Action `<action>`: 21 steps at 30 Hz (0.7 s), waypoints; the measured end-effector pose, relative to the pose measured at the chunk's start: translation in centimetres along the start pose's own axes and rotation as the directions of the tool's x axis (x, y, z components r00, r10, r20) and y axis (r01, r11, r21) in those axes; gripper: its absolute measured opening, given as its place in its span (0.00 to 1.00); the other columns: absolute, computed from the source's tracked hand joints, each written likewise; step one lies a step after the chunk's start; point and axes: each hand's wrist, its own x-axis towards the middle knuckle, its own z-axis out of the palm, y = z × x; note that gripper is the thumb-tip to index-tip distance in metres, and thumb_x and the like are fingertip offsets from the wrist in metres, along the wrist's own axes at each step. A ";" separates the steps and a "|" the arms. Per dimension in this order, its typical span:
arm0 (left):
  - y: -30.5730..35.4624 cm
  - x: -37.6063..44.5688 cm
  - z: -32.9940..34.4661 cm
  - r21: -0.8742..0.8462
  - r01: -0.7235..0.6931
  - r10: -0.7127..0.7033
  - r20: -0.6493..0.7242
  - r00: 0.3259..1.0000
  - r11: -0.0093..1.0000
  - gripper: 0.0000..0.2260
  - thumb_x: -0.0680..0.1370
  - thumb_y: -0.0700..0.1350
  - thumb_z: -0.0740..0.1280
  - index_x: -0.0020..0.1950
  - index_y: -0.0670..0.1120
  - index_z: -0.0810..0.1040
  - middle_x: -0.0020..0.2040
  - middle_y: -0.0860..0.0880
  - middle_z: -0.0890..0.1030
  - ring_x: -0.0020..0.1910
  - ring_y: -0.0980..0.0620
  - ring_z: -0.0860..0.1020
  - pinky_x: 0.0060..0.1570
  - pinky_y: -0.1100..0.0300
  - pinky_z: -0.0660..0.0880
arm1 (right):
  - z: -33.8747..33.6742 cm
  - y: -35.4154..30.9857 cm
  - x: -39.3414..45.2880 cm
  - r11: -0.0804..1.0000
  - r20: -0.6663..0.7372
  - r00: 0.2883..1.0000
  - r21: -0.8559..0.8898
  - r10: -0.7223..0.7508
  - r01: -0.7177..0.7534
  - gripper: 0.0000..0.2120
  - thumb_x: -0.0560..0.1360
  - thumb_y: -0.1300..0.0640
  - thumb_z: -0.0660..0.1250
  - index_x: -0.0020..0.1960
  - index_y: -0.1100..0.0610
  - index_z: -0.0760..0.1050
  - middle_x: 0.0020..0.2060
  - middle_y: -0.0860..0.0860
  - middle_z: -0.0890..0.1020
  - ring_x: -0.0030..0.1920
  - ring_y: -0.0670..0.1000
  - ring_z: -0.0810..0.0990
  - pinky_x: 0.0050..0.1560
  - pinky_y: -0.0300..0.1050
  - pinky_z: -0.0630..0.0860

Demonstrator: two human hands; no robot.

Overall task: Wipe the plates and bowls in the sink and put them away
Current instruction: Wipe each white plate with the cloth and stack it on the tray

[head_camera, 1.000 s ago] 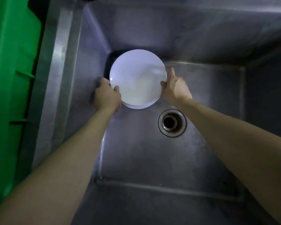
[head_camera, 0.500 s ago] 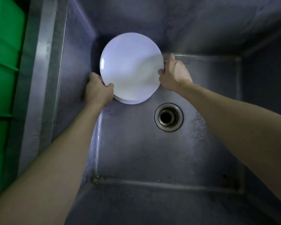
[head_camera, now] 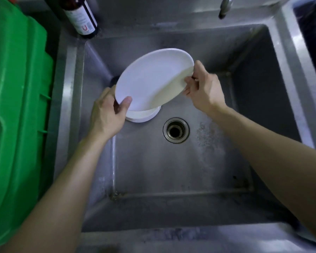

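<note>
The left hand [head_camera: 108,114] pinches the near-left edge of a white plate [head_camera: 150,77], thumb on top; the right hand [head_camera: 202,88] grips the far-right edge, fingers curled round it; the plate is tilted, held up between both hands inside the sink [head_camera: 199,172]; just under it lies a stack of plates [head_camera: 144,115]; the drain [head_camera: 176,130] sits near the right wrist; left of the left arm stands a green bin [head_camera: 16,106]; a dark bottle [head_camera: 80,15] stands beyond.

Bare sink [head_camera: 199,170] floor right of plate stack [head_camera: 142,115]; drain [head_camera: 176,130] beside it.
</note>
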 end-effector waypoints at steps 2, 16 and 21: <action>2.1 -1.1 -0.6 -0.034 -0.034 0.035 0.028 0.999 0.999 0.21 0.82 0.55 0.66 0.67 0.41 0.78 0.48 0.41 0.83 0.40 0.41 0.80 0.42 0.53 0.71 | -1.5 -0.2 -1.1 0.999 -0.013 1.000 0.029 0.018 -0.017 0.08 0.79 0.54 0.58 0.55 0.55 0.68 0.38 0.52 0.83 0.38 0.62 0.83 0.41 0.64 0.83; 15.1 -12.6 2.8 0.178 -0.132 0.095 0.203 0.975 0.975 0.13 0.88 0.47 0.61 0.71 0.45 0.71 0.39 0.47 0.75 0.42 0.32 0.80 0.39 0.49 0.69 | -11.1 1.4 -11.0 0.948 0.465 0.866 -0.317 0.183 -0.030 0.26 0.84 0.51 0.66 0.80 0.54 0.69 0.72 0.56 0.79 0.69 0.60 0.79 0.68 0.54 0.76; 19.8 -15.6 3.8 0.370 -0.133 0.036 0.258 0.965 0.919 0.15 0.87 0.44 0.61 0.74 0.42 0.71 0.44 0.31 0.82 0.46 0.28 0.81 0.39 0.47 0.64 | -13.7 2.9 -15.8 0.939 0.529 0.840 -0.336 0.126 0.071 0.24 0.84 0.52 0.65 0.80 0.54 0.70 0.76 0.57 0.74 0.74 0.60 0.74 0.73 0.55 0.72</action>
